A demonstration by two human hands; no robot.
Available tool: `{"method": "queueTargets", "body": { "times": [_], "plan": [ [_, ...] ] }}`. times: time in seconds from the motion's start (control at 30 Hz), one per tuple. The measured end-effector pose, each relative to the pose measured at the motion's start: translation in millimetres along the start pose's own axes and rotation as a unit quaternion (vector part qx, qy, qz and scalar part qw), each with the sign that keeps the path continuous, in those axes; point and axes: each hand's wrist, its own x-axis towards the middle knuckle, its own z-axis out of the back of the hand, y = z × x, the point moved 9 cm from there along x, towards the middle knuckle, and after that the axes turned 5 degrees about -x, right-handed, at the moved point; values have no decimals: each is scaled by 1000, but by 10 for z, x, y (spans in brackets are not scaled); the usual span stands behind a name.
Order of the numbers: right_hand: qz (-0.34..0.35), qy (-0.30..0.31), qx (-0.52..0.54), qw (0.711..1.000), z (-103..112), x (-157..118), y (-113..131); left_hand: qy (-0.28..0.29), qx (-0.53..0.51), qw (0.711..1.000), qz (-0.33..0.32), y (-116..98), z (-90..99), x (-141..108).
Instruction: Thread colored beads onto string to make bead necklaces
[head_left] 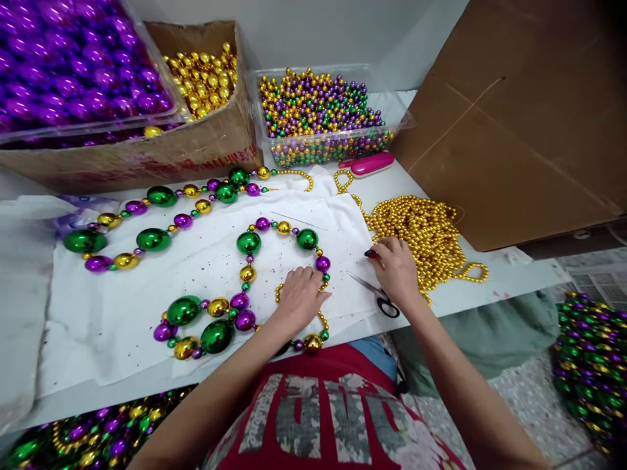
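My left hand (302, 297) lies over the near part of a strand of green, gold and purple beads (249, 243) on a white cloth (161, 294). Whether its fingers pinch anything is hidden. In my right hand (396, 264) is a small dark and red tool (372, 254), its tip pointing left. Scissors (386, 305) lie just below that hand, and a pile of gold bead chains (416, 228) is beside it. A needle-like wire (298, 220) rests on the cloth above the strand.
Another bead strand (161, 196) lies at the back left. Behind stand a bin of purple beads (88, 72), a carton of gold beads (230, 130) and a tub of mixed beads (323, 117). A pink case (372, 164) and large cardboard box (519, 130) are right.
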Motion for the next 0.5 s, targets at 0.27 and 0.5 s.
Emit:
{"method": "queueTargets", "body": {
  "times": [0.27, 0.5],
  "plan": [
    [-89, -207, 113, 968, 889, -497, 90, 7, -116, 993, 8, 60, -67, 165],
    [-162, 71, 590, 787, 59, -830, 517, 49, -420, 896, 135, 301, -187, 59]
  ]
}}
